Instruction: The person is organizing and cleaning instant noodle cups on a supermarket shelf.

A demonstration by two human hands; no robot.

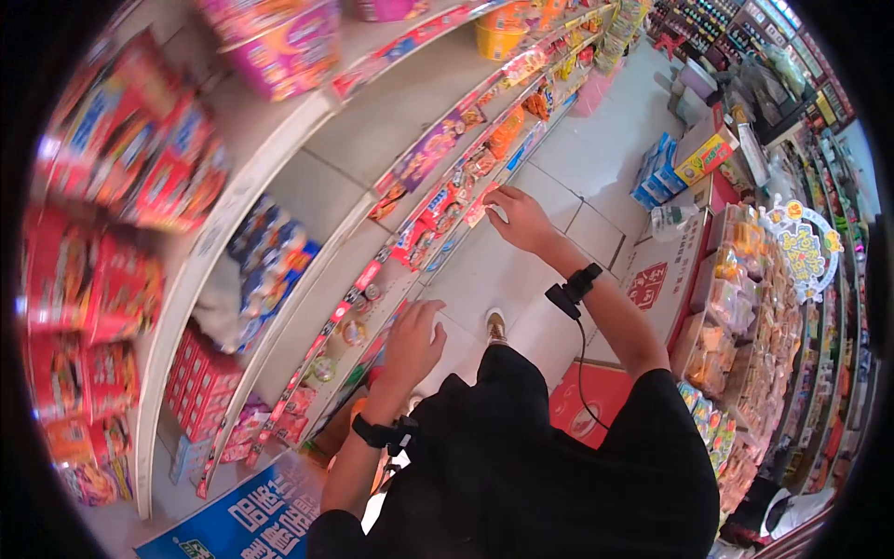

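Fingers (425,314) loose, empty on my left hand (410,349); right hand (526,224), I can't tell — red packets (405,250) seem light, soft — pinch edges.

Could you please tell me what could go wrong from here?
The thin black cable hanging from the black band on the right wrist might catch on the large white cardboard carton with red print. The right hand, with its fingers near the shelf's small red plastic snack packets, could perhaps knock some down.
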